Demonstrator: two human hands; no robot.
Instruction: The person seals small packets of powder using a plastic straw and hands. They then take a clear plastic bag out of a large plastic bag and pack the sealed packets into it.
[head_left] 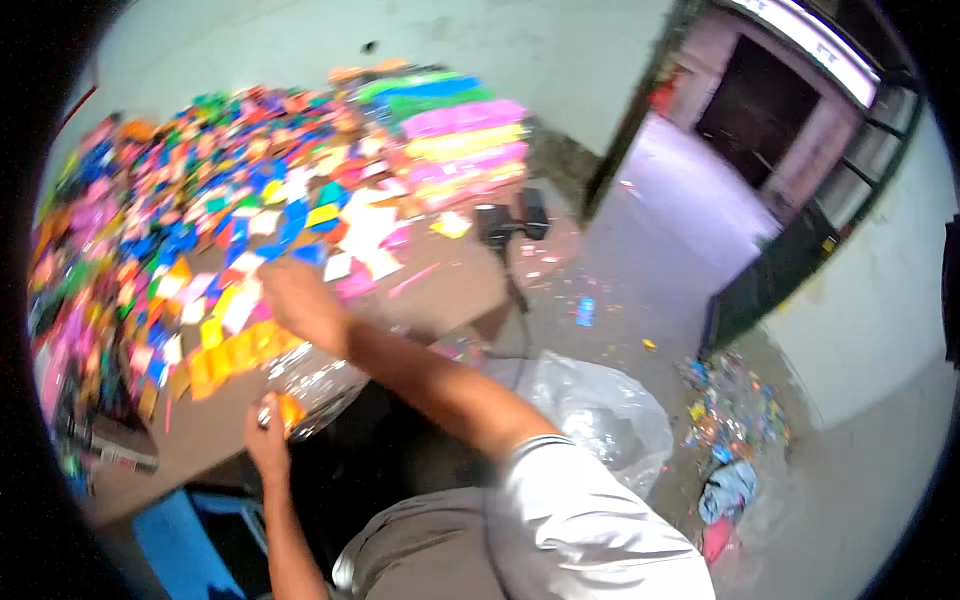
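My left hand (268,440) is closed at the table's front edge around the side of a transparent plastic bag (320,385). Something orange shows beside its fingers, inside or against the bag. Stretched over the table, my right hand (300,300) is at the near edge of a big heap of small coloured pieces (230,170). Motion smears its fingers, so what they hold cannot be made out. Close to both hands lies a row of orange-yellow pieces (240,355). White, blue and yellow pieces lie loose around the right hand.
Flat stacks of coloured sheets (465,145) stand at the table's back right. A black device (510,220) with a cord sits by the right edge. On the floor are a large transparent bag (600,420) and scattered scraps (735,410). A blue chair (185,545) is below the table.
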